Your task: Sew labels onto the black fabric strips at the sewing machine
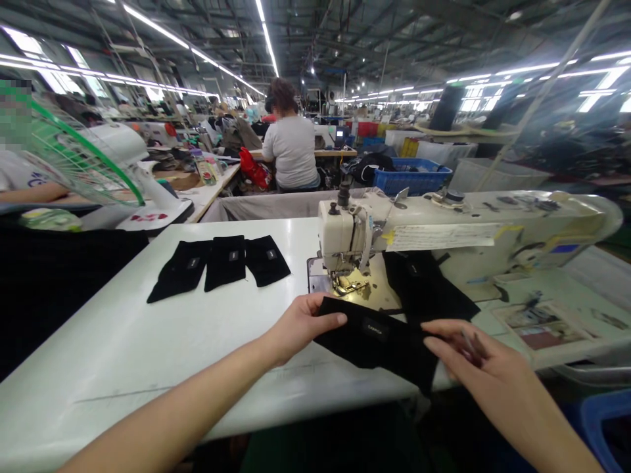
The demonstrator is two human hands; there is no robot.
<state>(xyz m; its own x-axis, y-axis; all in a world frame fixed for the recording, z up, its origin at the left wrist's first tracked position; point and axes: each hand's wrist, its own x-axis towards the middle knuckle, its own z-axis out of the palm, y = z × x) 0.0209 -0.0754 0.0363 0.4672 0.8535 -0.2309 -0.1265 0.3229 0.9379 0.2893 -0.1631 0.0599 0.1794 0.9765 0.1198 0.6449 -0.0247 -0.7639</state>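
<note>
Between my two hands a black fabric piece [379, 345] with a small dark label is held up at the front edge of the table. My left hand [305, 325] pinches its left end, thumb on top. At the right end my right hand [466, 351] grips it between thumb and fingers; a slim metallic tool, partly hidden, also seems to lie in that hand. Just behind the fabric stands a sewing machine [419, 223], its needle area over a shiny metal plate [365, 286]. More black fabric [428, 286] lies under the machine's arm.
Three labelled black fabric pieces [225, 263] lie in a row on the white table [197, 355]. A tray of small parts [537, 325] sits at right. A green-rimmed fan [83, 144] stands at left. Beyond, a seated person [290, 151] faces away, near a blue basket [414, 176].
</note>
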